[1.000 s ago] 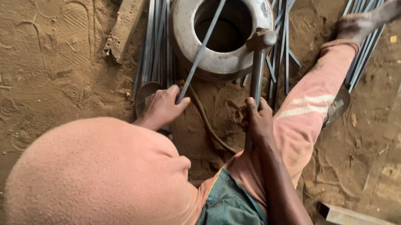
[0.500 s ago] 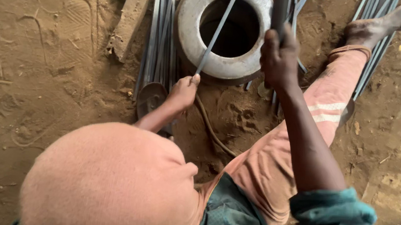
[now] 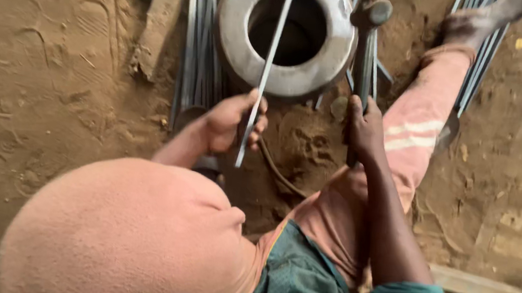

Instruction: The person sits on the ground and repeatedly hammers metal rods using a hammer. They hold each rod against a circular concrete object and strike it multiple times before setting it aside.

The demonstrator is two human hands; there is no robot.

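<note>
At the upper left of the frame a wooden plank (image 3: 157, 22) lies on the sandy ground (image 3: 42, 78), its length running top to bottom. Just right of it a bundle of thin metal rods (image 3: 197, 49) lies the same way. Left of centre, the left hand (image 3: 231, 121) has its fingers (image 3: 257, 123) clamped around a thin flat metal strip (image 3: 270, 63). The strip's long axis runs nearly upright in the frame, leaning slightly right; its lower end pokes out just below the hand, and its upper part crosses the mouth of a round grey metal pot (image 3: 285, 36) at top centre. Right of the pot, the right hand (image 3: 363, 128) is clenched on the handle of a hammer (image 3: 366, 54), which stands upright in the frame with its head at the top, beside the pot's rim. At the upper right a pink trouser leg (image 3: 418, 131) stretches toward a bare foot (image 3: 474, 23) resting on more rods.
</note>
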